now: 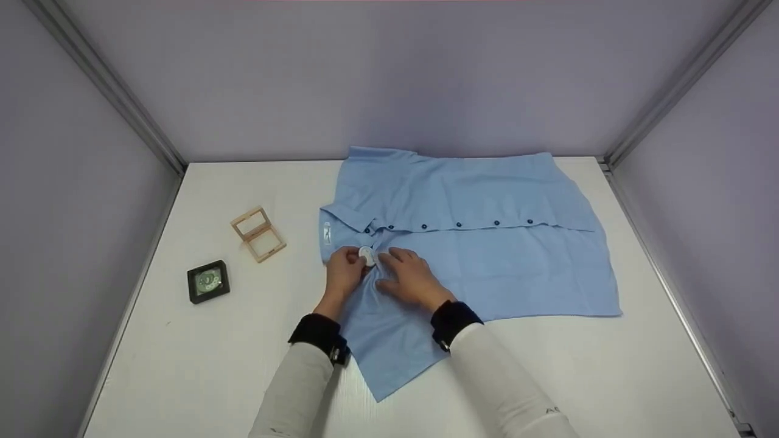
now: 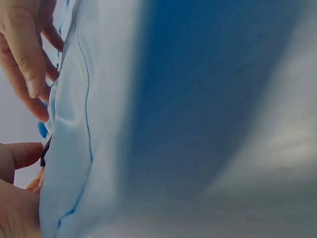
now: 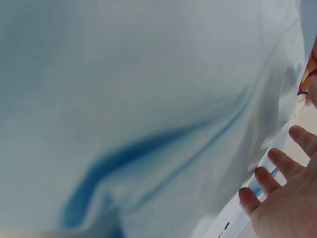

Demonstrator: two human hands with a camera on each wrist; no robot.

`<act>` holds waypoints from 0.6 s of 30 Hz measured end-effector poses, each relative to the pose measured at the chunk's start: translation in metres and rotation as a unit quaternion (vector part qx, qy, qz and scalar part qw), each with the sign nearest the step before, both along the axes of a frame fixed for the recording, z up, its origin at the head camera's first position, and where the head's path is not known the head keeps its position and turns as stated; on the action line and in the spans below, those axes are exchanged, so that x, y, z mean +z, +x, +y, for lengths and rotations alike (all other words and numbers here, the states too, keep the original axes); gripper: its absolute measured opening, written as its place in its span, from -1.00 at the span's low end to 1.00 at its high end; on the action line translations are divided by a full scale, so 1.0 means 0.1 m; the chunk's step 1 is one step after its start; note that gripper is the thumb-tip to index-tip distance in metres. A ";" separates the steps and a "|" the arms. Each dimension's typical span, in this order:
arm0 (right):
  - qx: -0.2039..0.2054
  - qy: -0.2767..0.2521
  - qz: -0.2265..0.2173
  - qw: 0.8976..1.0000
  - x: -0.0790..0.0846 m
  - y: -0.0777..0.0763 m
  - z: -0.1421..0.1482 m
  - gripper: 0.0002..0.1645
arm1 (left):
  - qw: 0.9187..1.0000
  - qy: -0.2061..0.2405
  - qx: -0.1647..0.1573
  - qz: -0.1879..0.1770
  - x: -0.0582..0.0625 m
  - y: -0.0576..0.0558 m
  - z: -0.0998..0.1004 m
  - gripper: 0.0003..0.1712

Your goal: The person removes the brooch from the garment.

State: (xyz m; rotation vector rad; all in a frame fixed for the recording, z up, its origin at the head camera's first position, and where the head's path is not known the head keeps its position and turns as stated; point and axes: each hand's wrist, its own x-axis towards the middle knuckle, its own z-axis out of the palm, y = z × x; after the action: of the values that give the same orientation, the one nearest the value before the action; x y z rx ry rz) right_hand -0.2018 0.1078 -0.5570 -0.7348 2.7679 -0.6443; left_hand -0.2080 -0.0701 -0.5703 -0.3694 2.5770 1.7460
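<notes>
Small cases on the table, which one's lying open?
The wooden case, its two joined windowed halves spread apart; the black case shows as one square.

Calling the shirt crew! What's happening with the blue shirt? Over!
Left grip pinching white disc at blue shirt. Right grip close beside disc. Wooden frame, black case off left; nothing visibly in the way. Over.

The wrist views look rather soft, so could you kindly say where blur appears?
Left wrist view: heavy foreground blur, a pale bright patch near the right edge; right wrist view: blue shirt out of focus up close, right hand clearer.
</notes>
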 end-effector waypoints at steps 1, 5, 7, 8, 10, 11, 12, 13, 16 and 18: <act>0.000 0.008 -0.003 1.000 0.00 0.00 0.00 -0.25 | 1.000 -0.006 -0.001 0.002 0.00 0.00 0.00 -0.76; 0.008 0.028 -0.004 1.000 -0.02 0.01 0.00 -0.23 | 0.999 -0.031 -0.006 0.012 0.02 0.00 0.01 -0.74; 0.011 0.036 -0.002 0.999 -0.02 0.02 0.00 -0.23 | 0.999 -0.042 -0.010 0.020 0.03 0.00 0.01 -0.75; 0.011 0.040 0.000 0.999 -0.01 0.02 0.00 -0.23 | 0.999 -0.046 -0.013 0.026 0.03 0.00 0.02 -0.75; 0.012 0.047 0.004 0.999 -0.01 0.03 0.01 -0.23 | 0.998 -0.056 -0.018 0.039 0.04 -0.01 0.02 -0.77; 0.013 0.051 0.007 0.999 0.00 0.04 0.01 -0.23 | 0.997 -0.063 -0.021 0.044 0.04 -0.01 0.02 -0.78; 0.014 0.055 0.010 0.998 0.00 0.04 0.01 -0.23 | 0.996 -0.071 -0.023 0.050 0.05 -0.01 0.02 -0.78; 0.015 0.059 0.014 0.998 0.00 0.04 0.01 -0.23 | 0.995 -0.077 -0.025 0.054 0.05 -0.01 0.02 -0.79; 0.019 0.069 0.020 0.997 -0.01 0.04 0.02 -0.23 | 0.993 -0.098 -0.035 0.062 0.08 -0.02 0.01 -0.79; 0.021 0.072 0.018 0.997 -0.01 0.05 0.02 -0.23 | 0.991 -0.109 -0.044 0.063 0.11 -0.02 0.01 -0.79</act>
State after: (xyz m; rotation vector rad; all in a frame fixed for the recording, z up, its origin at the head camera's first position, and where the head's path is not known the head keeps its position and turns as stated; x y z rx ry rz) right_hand -0.1972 0.1096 -0.5578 -0.7771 2.7885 -0.4217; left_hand -0.2101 -0.0687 -0.5593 -0.1474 2.8349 1.5106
